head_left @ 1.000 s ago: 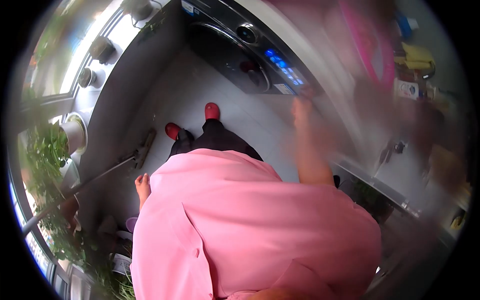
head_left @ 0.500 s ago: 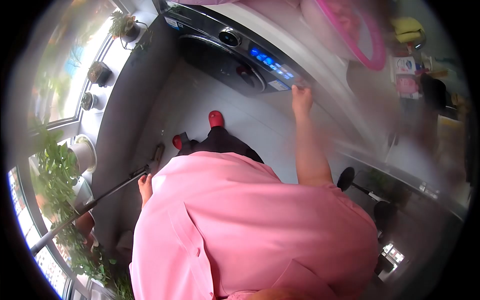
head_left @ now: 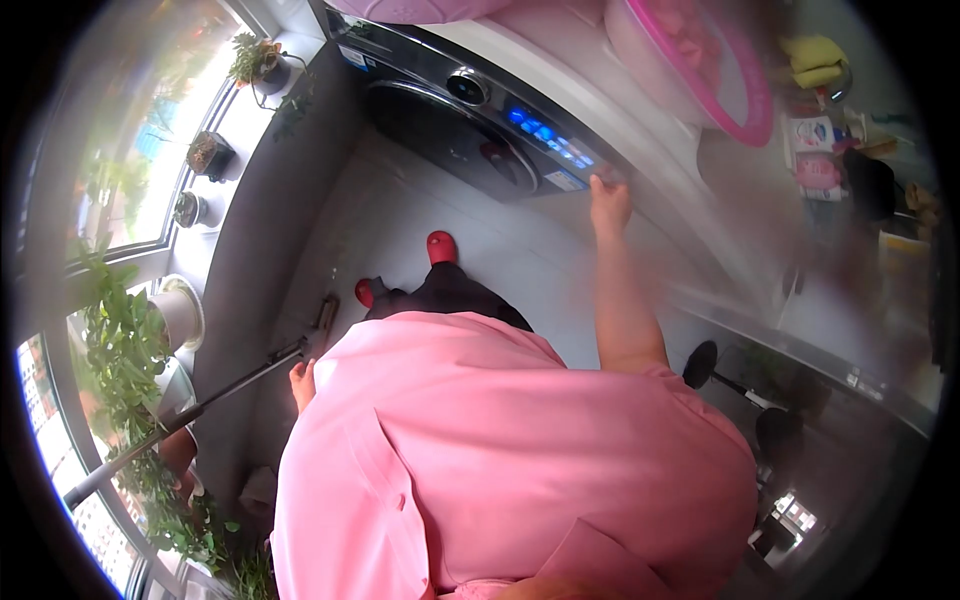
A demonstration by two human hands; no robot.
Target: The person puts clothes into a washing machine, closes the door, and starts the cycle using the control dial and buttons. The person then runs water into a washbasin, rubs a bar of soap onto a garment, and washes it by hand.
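A dark front-loading washing machine (head_left: 450, 140) stands ahead, its round door closed and blue symbols lit on its control panel (head_left: 548, 137). At the right end of that panel is my right hand (head_left: 610, 205), fingers curled in, with the fingertips at or very near the panel edge; exact contact is hard to see. Down at my left side, my left hand (head_left: 302, 383) hangs partly behind my pink shirt (head_left: 480, 430). Its visible fingers are slightly apart and hold nothing I can see. Close by it passes a long dark pole (head_left: 235, 385), apparently not gripped.
Potted plants (head_left: 209, 155) line the window ledge on the left. A pink-rimmed basin (head_left: 745, 110) with pink contents sits on the white counter (head_left: 660, 190). Bottles and a yellow cloth (head_left: 815, 60) lie further right. Red shoes (head_left: 441, 248) show on the grey floor.
The view has shifted slightly, so everything sits a little lower and further right. My right hand stays by the panel's right end, fingers more curled. My left hand remains at my side.
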